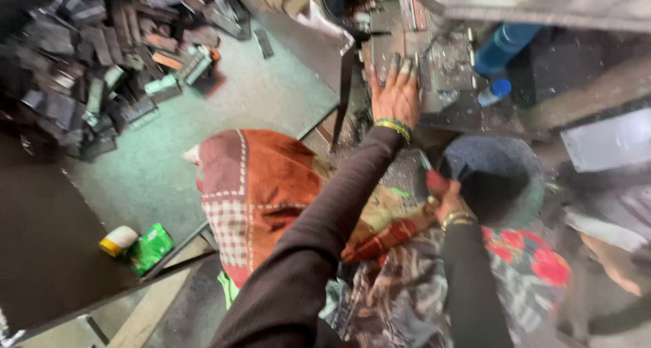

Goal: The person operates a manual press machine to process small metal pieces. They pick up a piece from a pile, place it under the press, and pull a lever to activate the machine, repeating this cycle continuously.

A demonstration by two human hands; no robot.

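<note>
Left hand (395,94): flat on the machine bed (434,63), fingers pointing away from the person.
Right hand (444,197): nearer the body, right of the left arm, at the rim of the round tub (505,178).
Tub: before the machine bed, on the person's right.
Two bottles (498,70): right of the machine bed, behind the tub.
Heap of metal blocks (102,56): on the floor, far left.
Cloth (254,185): over the lap, left of the arms.
Small packet (149,248) and roll (119,240): side by side on the floor, near left.
</note>
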